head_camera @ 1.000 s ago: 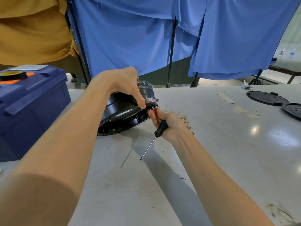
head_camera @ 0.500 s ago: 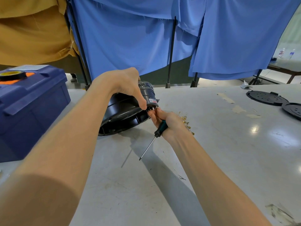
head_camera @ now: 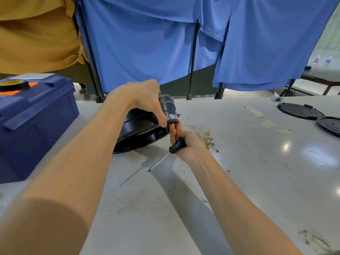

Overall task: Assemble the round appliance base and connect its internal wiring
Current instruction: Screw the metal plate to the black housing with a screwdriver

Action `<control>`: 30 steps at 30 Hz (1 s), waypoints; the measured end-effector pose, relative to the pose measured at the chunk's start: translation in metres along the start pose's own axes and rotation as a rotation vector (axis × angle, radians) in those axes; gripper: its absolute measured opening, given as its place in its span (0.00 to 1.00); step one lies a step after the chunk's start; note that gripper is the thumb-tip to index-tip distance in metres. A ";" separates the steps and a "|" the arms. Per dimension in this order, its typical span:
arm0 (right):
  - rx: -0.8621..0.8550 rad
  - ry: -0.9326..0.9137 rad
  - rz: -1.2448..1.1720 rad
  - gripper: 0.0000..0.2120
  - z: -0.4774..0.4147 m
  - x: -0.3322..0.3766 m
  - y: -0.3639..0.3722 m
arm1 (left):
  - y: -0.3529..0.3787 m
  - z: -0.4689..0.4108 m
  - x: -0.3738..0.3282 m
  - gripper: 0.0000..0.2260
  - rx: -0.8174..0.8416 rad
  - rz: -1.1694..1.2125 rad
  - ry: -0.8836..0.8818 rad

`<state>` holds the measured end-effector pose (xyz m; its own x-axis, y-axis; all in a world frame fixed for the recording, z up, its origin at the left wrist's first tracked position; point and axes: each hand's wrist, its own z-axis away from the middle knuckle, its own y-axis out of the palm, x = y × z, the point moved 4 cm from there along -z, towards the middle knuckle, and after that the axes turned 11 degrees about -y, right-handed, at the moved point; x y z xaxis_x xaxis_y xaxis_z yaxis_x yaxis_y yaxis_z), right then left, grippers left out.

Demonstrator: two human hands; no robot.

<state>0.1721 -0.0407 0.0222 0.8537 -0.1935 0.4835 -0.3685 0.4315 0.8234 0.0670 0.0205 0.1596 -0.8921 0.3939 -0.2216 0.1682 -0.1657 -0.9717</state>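
Round appliance base (head_camera: 139,131): black, tilted, lower rim on grey surface (head_camera: 165,208). Left of base: blue toolbox (head_camera: 36,116). On base: left hand (head_camera: 141,98), fingers gripping upper housing. Just right of base: right hand (head_camera: 187,144), fingers curled round screwdriver (head_camera: 177,144); brass-tipped wires (head_camera: 207,137). Far right: two black discs (head_camera: 298,111).

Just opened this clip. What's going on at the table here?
A person is working on a round black base that sits tilted on the grey table. The left hand grips the base's raised edge to steady it. The right hand holds a screwdriver tucked in its palm, tip pointing away from the base, while its fingertips work at the rim, apparently on wiring. Thin wires with brass ends lie on the table beside that hand.
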 end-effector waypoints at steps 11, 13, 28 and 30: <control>0.099 0.083 0.061 0.17 -0.011 -0.029 -0.013 | 0.010 0.000 -0.007 0.29 -0.095 -0.067 0.066; 0.078 0.065 -0.001 0.13 -0.010 -0.025 -0.013 | 0.011 0.000 -0.008 0.30 -0.098 -0.075 0.074; -0.098 0.035 0.165 0.06 0.007 0.019 -0.014 | 0.023 0.004 -0.018 0.27 -0.155 -0.134 0.078; -0.132 0.065 0.253 0.06 0.012 0.025 -0.015 | 0.027 0.005 -0.021 0.28 -0.159 -0.158 0.079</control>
<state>0.1951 -0.0625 0.0250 0.7638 -0.0100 0.6453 -0.5257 0.5704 0.6311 0.0878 0.0031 0.1386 -0.8782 0.4738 -0.0652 0.0983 0.0455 -0.9941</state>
